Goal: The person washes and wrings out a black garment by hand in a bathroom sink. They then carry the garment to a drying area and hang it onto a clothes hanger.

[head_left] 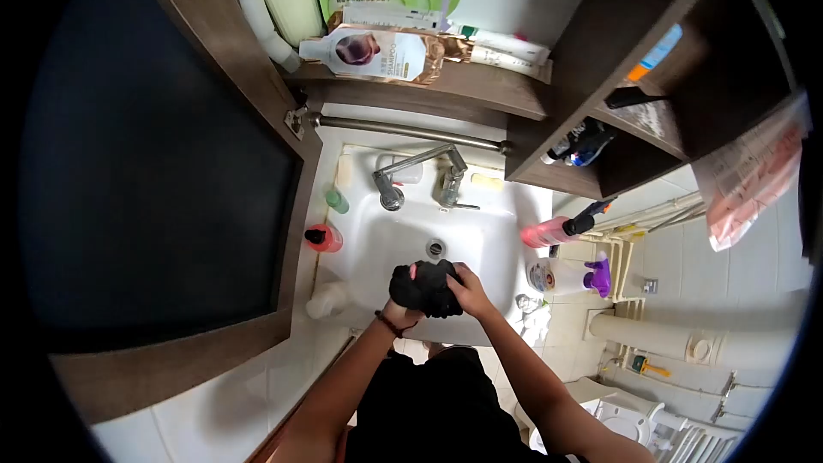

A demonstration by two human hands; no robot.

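A bunched black cloth (429, 291), with a small pinkish-red patch on its upper left, is held over the front part of the white sink (370, 236). My left hand (401, 315) is closed on it from below on the left; most of those fingers are hidden behind the fabric. On the right side, my right hand (468, 290) grips the same bundle with its thumb and fingers. Beyond the cloth lies the drain (435, 248), and the chrome faucet (450, 186) with its jointed spout stands at the back. No running water shows.
Bottles line the left rim, among them a red one with a black cap (322, 238). A pink bottle (547, 232) and a purple-topped spray bottle (566, 277) stand to the right. An open cabinet door (291, 291) flanks the sink; a shelf (489, 90) with shampoo overhangs the back.
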